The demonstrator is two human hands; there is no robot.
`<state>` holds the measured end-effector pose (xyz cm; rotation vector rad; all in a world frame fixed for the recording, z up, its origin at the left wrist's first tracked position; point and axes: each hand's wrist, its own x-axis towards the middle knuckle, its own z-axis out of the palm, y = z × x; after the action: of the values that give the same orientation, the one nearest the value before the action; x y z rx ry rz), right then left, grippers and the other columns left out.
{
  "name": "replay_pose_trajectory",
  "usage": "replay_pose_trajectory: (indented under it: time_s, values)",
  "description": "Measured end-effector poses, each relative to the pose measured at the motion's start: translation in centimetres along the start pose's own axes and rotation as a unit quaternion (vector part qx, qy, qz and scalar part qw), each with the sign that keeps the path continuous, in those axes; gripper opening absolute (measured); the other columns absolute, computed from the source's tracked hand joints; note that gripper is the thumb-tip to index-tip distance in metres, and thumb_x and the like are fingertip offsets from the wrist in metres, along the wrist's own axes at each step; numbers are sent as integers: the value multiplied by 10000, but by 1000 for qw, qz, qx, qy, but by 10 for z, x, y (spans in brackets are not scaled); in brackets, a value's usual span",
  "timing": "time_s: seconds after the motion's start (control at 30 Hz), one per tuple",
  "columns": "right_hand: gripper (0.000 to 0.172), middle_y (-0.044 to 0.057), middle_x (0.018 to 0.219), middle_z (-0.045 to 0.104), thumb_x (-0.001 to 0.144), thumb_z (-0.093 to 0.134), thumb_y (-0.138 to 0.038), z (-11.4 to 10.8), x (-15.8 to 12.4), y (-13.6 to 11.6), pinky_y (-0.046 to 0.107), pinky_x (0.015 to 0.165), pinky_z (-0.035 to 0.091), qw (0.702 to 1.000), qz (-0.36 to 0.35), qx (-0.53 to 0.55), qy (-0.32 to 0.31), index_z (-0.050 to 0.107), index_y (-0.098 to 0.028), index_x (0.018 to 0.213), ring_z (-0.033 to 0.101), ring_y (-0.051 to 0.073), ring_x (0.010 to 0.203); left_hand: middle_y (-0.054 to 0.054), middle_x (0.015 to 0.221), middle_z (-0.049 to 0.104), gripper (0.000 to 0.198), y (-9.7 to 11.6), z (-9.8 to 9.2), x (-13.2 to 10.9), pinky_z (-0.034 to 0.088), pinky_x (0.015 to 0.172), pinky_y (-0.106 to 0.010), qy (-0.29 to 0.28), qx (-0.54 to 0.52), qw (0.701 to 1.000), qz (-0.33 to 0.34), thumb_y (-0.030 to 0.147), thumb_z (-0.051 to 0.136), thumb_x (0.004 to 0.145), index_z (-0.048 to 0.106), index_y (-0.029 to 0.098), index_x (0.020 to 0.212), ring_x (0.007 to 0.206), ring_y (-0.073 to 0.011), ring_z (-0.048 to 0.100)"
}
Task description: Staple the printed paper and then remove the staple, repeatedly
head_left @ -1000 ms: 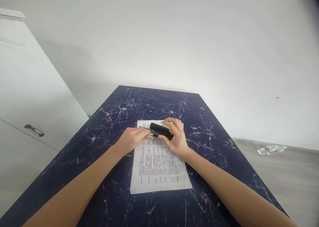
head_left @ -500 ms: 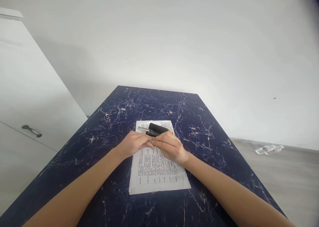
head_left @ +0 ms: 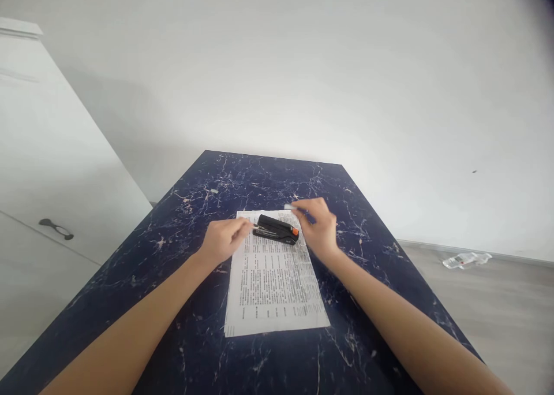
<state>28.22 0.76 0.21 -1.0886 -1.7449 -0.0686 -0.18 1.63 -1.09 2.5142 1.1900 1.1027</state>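
Note:
A black stapler [head_left: 280,224] with an orange part lies on its side on sheets of printed paper [head_left: 272,317]. A thin metal piece juts from its left end. My left hand [head_left: 223,239] is closed at that end, its fingertips pinching the metal piece. Past the stapler's right end, my right hand [head_left: 318,224] is raised over the top right corner of the paper. Between its thumb and finger is a small silvery-white strip [head_left: 289,207], which looks like a strip of staples, though it is slightly blurred.
The paper rests on a dark blue marble-patterned table [head_left: 277,181]. A white cabinet [head_left: 56,141] with a dark handle [head_left: 56,229] stands at the left. Behind is a pale wall [head_left: 303,66]. A clear plastic wrapper [head_left: 467,260] lies on the floor at right.
My hands, together in front of the stapler before, have parted. The right one has moved up and right with the small strip; the left one has come onto the stapler's protruding metal piece.

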Motion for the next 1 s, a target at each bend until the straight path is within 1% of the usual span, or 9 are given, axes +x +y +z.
replay_pose_trajectory:
  time_s: [0.1,0.17,0.3,0.37,0.5,0.67,0.73,0.87,1.0]
  values:
    - [202,69,890,774,905,679,-372,-20,14,59,421,791,556,986,160,-55,-2,781,-215,983,697,247,812,-12,615,631,344,-28,-12,6,363,581,-271,61,107,982,-145,411,460,1028,677,230,833,559,-171,581]
    - [196,75,858,776,850,686,-354,-34,12,99,414,826,544,967,242,-80,-31,781,-199,925,704,255,819,-31,638,647,350,-54,-23,8,373,600,-288,65,150,963,-216,400,490,996,642,223,735,598,-198,599]
    - [198,90,901,773,762,696,-351,-46,-1,146,417,811,535,942,298,-118,-96,788,-205,861,695,275,839,-102,890,743,214,-98,-37,2,478,806,-356,70,163,940,-292,308,531,928,697,201,849,827,-265,669]
    - [263,100,978,763,732,714,-352,-45,-6,152,429,837,530,943,294,-119,-97,798,-206,934,685,278,865,-135,996,729,205,-104,-35,1,487,883,-409,46,197,929,-309,282,521,926,708,197,918,940,-305,665]
    - [441,105,1029,724,727,724,-407,-40,-8,155,422,865,526,949,281,-119,-80,762,-192,1110,663,253,865,-197,1137,646,241,-97,-25,8,500,892,-490,14,287,904,-317,283,508,957,680,180,1090,1107,-390,608]
    - [397,115,1020,695,741,688,-362,-39,-9,160,402,842,525,944,290,-138,-76,745,-168,1082,649,238,825,-181,1412,569,411,-105,-20,33,478,978,-497,-25,267,937,-223,184,420,996,606,198,1362,1252,-370,547]
    - [390,110,1025,693,751,680,-355,-39,-9,159,400,847,523,945,288,-137,-79,742,-175,1091,651,237,824,-155,1484,551,442,-112,-17,40,448,1019,-535,-50,248,944,-212,153,401,994,607,213,1381,1311,-376,515]
    - [340,91,1017,699,755,659,-314,-39,-8,158,398,859,517,945,281,-138,-93,754,-202,1062,655,236,842,-145,1298,675,367,-115,-11,37,444,1014,-508,-45,236,946,-215,145,404,991,699,206,1202,1211,-353,579]
    - [312,85,988,708,747,659,-303,-38,-8,162,397,860,516,943,291,-138,-90,756,-196,1023,655,234,840,-169,1145,667,320,-105,-14,24,461,988,-455,-32,266,941,-208,181,409,1004,714,176,1101,1115,-334,597]
